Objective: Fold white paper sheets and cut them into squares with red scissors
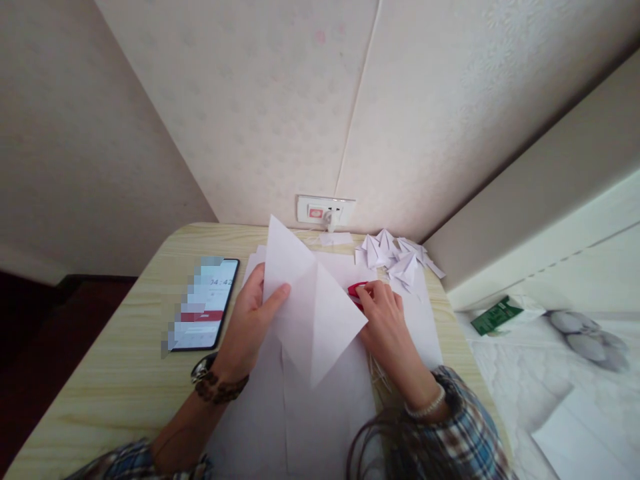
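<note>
My left hand [253, 320] pinches a folded white sheet of paper [313, 310] at its left edge, thumb on the front and fingers behind. Creases run down the sheet, and its pointed corners stick up, right and down. Just right of the paper, my right hand [385, 317] is closed on a small red tool [357, 289]. Fingers cover most of that tool, so its exact kind cannot be made out. Under both hands lie large white paper sheets [330, 427] on the table.
Several small folded paper pieces [403, 263] lie at the back right of the wooden table [120, 353]. A phone [205, 307] showing a timer lies on the left. Behind is a wall socket [326, 211] with a plug. A green-and-white pack [500, 315] rests on the right.
</note>
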Motion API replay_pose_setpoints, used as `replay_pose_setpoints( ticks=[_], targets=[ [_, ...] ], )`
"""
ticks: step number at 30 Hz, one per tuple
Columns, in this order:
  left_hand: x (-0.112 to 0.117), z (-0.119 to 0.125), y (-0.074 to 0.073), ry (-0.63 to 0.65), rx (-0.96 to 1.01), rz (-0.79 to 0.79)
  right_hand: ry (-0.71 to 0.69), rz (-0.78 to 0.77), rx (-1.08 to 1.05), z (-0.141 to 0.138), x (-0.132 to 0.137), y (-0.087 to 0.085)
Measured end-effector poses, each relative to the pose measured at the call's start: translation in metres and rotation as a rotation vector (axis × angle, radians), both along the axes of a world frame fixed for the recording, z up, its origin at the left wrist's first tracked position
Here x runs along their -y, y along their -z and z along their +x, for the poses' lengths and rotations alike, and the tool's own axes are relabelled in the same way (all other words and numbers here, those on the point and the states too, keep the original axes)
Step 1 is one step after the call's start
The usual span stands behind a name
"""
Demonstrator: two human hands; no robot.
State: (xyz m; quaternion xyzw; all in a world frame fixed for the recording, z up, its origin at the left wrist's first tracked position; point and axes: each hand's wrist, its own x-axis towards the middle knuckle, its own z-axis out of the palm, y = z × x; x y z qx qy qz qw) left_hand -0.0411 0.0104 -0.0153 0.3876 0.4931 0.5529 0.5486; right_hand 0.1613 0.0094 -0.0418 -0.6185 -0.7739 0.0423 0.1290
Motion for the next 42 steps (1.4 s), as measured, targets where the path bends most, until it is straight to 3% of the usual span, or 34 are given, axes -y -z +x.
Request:
replay_pose_setpoints(
  ticks=[7, 13, 15, 20, 26, 31, 38, 42],
  targets=[
    [0.0, 0.002, 0.002, -0.022, 0.078, 0.008, -0.003, -0.04, -0.142, 0.003, 0.0, 0.002],
    [0.0, 0.004, 0.001, -0.081, 0.1, 0.002, -0.05, 0.111, -0.455, 0.001, 0.0, -0.007],
    [0.0, 0.003, -0.002, -0.053, 0.129, -0.043, -0.135, 0.164, -0.499, 0.002, 0.001, -0.01],
    [-0.002, -0.002, -0.006, 0.087, 0.146, -0.154, -0.487, 0.204, -0.318, 0.009, 0.005, -0.014],
    [-0.004, -0.011, -0.003, 0.272, -0.002, -0.227, -0.645, 0.137, -0.347, 0.012, 0.007, -0.017],
    [-0.006, -0.013, -0.001, 0.342, -0.14, -0.181, -0.714, 0.06, -0.441, 0.007, 0.009, -0.02],
    [-0.005, -0.014, 0.003, 0.302, -0.103, -0.224, -0.736, 0.061, -0.539, 0.0, 0.011, -0.022],
    [-0.005, -0.013, 0.001, 0.365, -0.039, -0.241, -0.713, 0.012, -0.659, -0.001, 0.01, -0.02]
  ],
)
